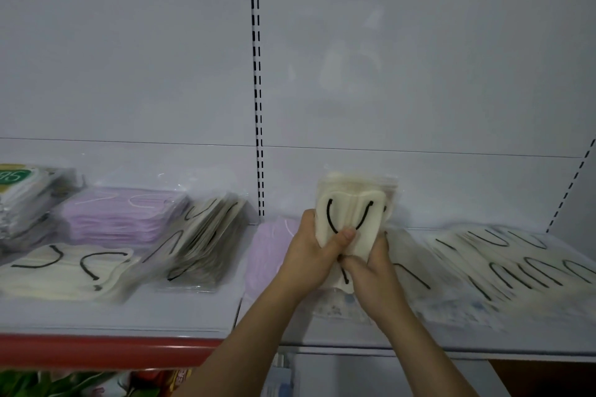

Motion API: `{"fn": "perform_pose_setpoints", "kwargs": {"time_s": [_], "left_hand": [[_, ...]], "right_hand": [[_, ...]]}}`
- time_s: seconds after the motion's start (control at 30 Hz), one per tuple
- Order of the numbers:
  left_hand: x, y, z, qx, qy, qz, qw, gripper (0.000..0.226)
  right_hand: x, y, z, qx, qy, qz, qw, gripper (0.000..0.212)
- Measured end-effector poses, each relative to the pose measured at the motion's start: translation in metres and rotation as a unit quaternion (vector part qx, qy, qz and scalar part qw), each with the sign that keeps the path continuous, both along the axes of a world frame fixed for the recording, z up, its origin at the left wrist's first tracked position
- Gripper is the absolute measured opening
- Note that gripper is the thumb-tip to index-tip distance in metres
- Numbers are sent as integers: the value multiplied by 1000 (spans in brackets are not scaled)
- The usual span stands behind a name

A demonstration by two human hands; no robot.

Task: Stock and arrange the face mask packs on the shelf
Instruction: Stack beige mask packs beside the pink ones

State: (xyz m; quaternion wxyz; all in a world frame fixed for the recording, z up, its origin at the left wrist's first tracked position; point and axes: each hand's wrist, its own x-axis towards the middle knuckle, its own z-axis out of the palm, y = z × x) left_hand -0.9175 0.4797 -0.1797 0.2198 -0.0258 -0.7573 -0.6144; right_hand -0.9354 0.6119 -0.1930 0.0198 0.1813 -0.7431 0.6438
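Note:
Both my hands grip an upright bundle of cream face mask packs (353, 203) with black ear loops, held above the middle of the white shelf (180, 313). My left hand (314, 251) clasps the bundle's left side, thumb across the front. My right hand (371, 271) holds its lower right edge. A lilac mask pack (267, 248) lies flat just left of my hands. Cream packs (503, 264) with black loops lie spread over the shelf's right part.
To the left lie a leaning row of cream packs (203, 245), a lilac stack (122, 216), a flat cream pack (64, 271) and a green-labelled stack (25, 193). A slotted upright (258, 106) divides the white back panel. A red shelf edge (96, 351) runs below.

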Motion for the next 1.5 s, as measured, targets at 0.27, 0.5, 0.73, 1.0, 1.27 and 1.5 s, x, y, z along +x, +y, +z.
{"fn": "perform_pose_setpoints", "kwargs": {"time_s": [0.27, 0.5, 0.73, 1.0, 1.27, 1.5], "left_hand": [[32, -13, 44, 17, 21, 25, 999, 41], [90, -75, 55, 93, 23, 96, 991, 33], [148, -146, 48, 214, 78, 293, 929, 33], [202, -256, 39, 312, -33, 283, 906, 15], [205, -343, 9, 292, -211, 261, 895, 28], [212, -363, 0, -370, -211, 408, 807, 33]], "right_hand": [[7, 5, 35, -12, 80, 41, 996, 41], [44, -41, 68, -2, 81, 194, 978, 42], [76, -131, 57, 1, -45, 235, 971, 30], [99, -257, 68, 75, -6, 123, 990, 42], [86, -352, 61, 316, -9, 76, 946, 47], [79, -368, 42, 439, 98, -11, 893, 5]]}}
